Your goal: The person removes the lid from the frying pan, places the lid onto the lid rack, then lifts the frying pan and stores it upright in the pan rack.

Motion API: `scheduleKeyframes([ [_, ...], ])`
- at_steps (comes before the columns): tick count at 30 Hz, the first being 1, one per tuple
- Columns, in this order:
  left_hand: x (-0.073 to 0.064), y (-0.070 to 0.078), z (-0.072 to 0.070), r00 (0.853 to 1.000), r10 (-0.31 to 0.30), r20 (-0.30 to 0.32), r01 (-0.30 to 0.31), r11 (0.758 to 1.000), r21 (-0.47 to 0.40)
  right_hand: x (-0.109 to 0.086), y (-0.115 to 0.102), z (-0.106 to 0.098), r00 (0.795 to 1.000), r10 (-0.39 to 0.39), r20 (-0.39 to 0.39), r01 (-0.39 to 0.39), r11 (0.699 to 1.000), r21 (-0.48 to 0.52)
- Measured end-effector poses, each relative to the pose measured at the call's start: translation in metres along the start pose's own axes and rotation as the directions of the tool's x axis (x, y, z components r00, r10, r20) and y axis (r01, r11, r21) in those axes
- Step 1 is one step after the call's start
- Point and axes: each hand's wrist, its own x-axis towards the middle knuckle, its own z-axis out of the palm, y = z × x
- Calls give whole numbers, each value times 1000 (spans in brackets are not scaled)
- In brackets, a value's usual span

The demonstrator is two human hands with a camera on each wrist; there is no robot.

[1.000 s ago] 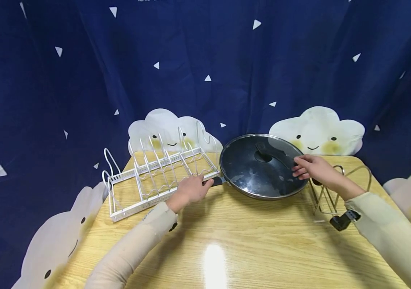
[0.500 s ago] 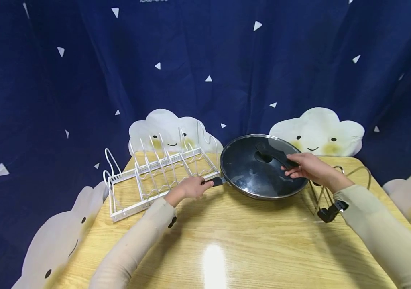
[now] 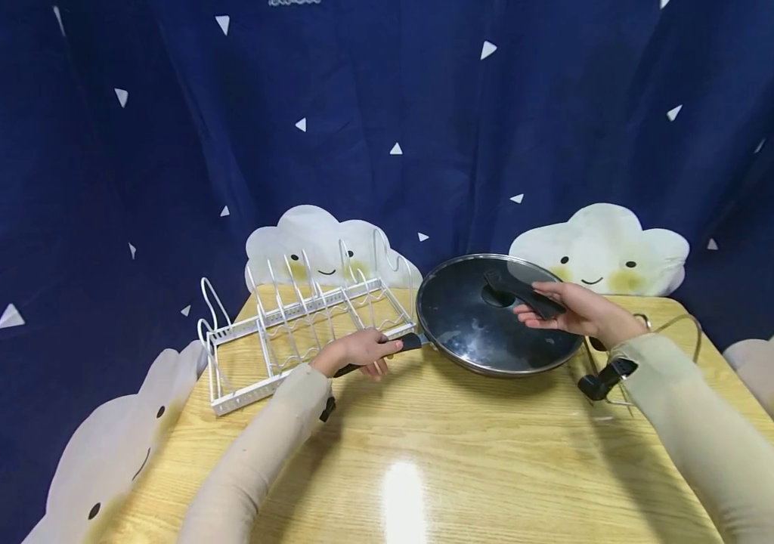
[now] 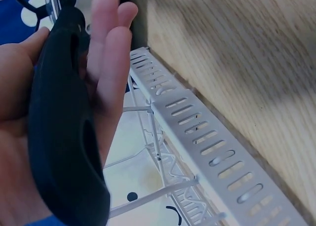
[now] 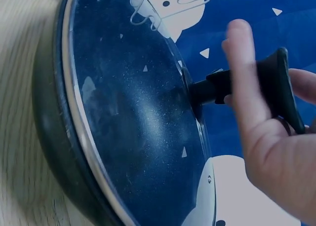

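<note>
A dark frying pan [image 5: 47, 112] stands on the wooden table, covered by a glass lid [image 3: 475, 332] with a metal rim. Its black pan handle [image 4: 59, 112] points left and lies along my left palm. The fingers of my left hand [image 3: 360, 350] stretch out straight beside and under this handle, thumb on the other side. On top of the lid rises a curved black lid handle [image 5: 276, 83]. My right hand [image 3: 580, 308] surrounds its free end, thumb above and extended fingers below; the far fingers are partly hidden behind it.
A white metal pan rack [image 3: 251, 395] with several upright wire dividers stands to the left, its front rail close to my left hand. Right of the pan is a thin wire stand [image 3: 698, 340], partly covered by my right arm. A blue curtain [image 3: 387, 91] hangs behind.
My right hand has moved left, bringing the lid handle between thumb and fingers. My left hand has shifted slightly, and its fingers now show beneath the pan handle. Pan and lid have stayed put.
</note>
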Motion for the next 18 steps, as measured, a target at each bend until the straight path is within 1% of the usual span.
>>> scheduleKeyframes([
  [2, 1, -1, 0, 1000, -11, 9, 11, 1000, -27, 4, -1, -1, 998, 14, 58, -17, 999, 50],
  [4, 1, -2, 0, 1000, -17, 9, 17, 999, -36, 7, -2, -1, 995, 20, 97, -28, 996, 80],
  [6, 2, -2, 0, 1000, -16, 4, 16, 999, -38, 10, -2, -2, 993, 19, 115, -30, 995, 93],
  [8, 3, -3, 1, 1000, -6, -3, 6, 1000, -27, 12, -2, -1, 993, 17, 115, -27, 996, 87],
  [10, 3, -4, 1, 1000, 17, -18, -16, 1000, 2, 14, -1, -1, 996, 13, 88, -19, 997, 71],
  [13, 3, -4, 1, 999, 42, -33, -40, 998, 43, 16, -1, 0, 1000, 11, 20, -12, 999, 42],
  [16, 2, -4, 1, 998, 52, -31, -50, 996, 68, 18, 0, 1, 998, 19, -56, -18, 1000, 16],
  [18, 2, -4, 1, 998, 57, -27, -55, 995, 77, 20, 1, 2, 996, 29, -84, -28, 1000, 13],
])
